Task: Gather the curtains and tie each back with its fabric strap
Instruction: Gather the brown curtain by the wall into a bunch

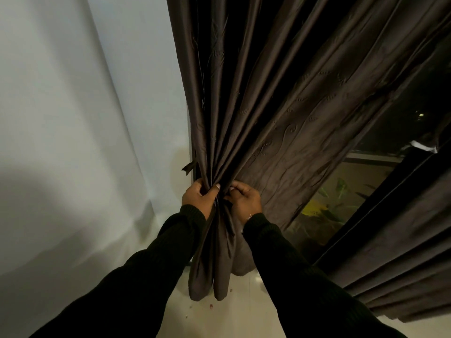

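Gripping curtain point(244, 118) edge: left hand point(196, 195), right hand point(242, 200).

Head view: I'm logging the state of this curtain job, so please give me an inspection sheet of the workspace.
Surface: pale floor, with small specks near the curtain's hem.
Job's things: brown curtain gathered into folds at the wall edge; a short dark strap end sticks out beside the bunch, not yet around it. A second curtain hangs loose at right.
Clutter: nothing seen beyond the specks.
Grippers: left hand grips the gathered folds; right hand pinches fabric beside it, fingers curled.
Cables: nothing seen.
Surroundings: pale wall at left; dark window with plants beyond.
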